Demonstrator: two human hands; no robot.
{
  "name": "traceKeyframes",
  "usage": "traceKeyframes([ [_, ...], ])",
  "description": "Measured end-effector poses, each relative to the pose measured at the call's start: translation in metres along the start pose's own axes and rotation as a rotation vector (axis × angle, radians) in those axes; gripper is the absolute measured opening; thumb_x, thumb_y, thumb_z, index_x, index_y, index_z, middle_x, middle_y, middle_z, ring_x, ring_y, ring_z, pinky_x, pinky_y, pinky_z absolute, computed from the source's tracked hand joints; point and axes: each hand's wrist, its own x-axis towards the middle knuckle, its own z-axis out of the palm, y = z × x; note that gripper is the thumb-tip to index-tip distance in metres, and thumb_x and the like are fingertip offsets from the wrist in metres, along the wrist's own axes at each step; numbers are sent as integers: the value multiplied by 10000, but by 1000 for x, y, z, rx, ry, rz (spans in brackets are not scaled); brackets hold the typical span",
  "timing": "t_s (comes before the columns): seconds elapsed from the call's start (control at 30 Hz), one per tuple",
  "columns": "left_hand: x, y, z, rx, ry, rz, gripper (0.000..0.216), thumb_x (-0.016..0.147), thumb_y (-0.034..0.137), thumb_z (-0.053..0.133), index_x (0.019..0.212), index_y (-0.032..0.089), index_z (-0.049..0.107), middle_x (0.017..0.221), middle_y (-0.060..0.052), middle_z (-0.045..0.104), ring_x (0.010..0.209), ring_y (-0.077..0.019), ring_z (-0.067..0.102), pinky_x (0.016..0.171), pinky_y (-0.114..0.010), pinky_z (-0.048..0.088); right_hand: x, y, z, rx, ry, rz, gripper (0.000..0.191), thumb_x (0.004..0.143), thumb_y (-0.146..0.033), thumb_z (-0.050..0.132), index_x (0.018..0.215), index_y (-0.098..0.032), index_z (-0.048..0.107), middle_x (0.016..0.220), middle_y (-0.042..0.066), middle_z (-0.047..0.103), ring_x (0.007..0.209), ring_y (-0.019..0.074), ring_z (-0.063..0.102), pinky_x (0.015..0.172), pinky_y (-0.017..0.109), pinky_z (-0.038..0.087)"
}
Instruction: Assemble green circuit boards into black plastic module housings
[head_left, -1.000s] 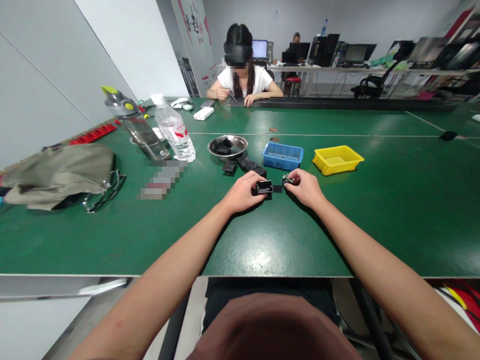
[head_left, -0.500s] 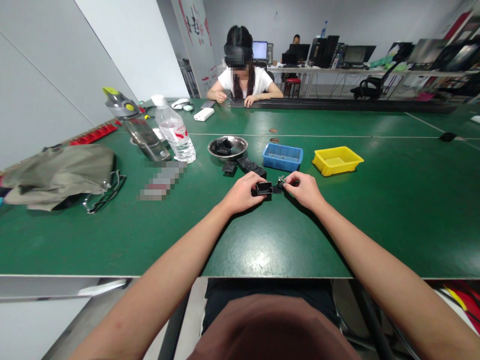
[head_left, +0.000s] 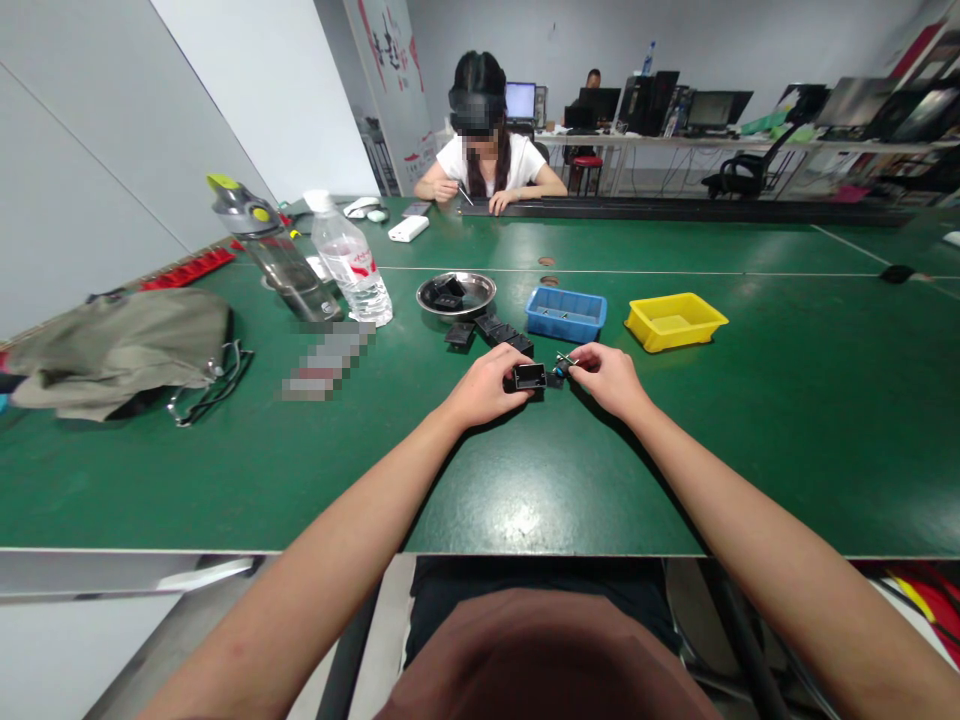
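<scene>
My left hand [head_left: 489,388] is closed around a small black open-topped box [head_left: 530,376] just above the green table. To its right, my right hand [head_left: 606,378] pinches a small dark part with a shiny metal piece [head_left: 565,364] on it; its exact kind is too small to make out. The two pieces are close together, and a bit of black shows between them. Beyond my left hand lie several black square pieces [head_left: 504,334] on the table, beside a steel bowl [head_left: 480,288] with more black pieces in it.
A blue divided tray [head_left: 566,314] holds a few small bits; a yellow tray [head_left: 675,320] stands right of it. Left are a water bottle [head_left: 352,265], a grey drinking bottle [head_left: 277,260] and an olive bag [head_left: 127,345]. Across the table a person [head_left: 487,170] works with a thin tool.
The metal piece in my right fingers has turned, now showing as a crosswise shape. My left hand and the black box have stayed in place.
</scene>
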Motion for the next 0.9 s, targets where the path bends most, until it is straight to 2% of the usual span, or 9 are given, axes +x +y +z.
traceKeyframes([
  [0.43, 0, 0, 0, 8, -3, -2, 248, 755, 168, 701, 1000, 182, 662, 923, -26, 610, 834, -176, 600, 801, -307, 510, -1, -6, -2, 45, 44, 31, 109, 732, -211, 644, 808, -188, 720, 765, 40, 764, 704, 204, 702, 722, 327, 545],
  [0.9, 0, -2, 1, -5, -5, 0, 259, 748, 156, 703, 1003, 175, 659, 943, -26, 611, 853, -169, 605, 806, -292, 508, -1, -4, 0, 81, 52, -9, 110, 729, -282, 649, 774, -196, 700, 738, 32, 751, 667, 192, 675, 695, 316, 523],
])
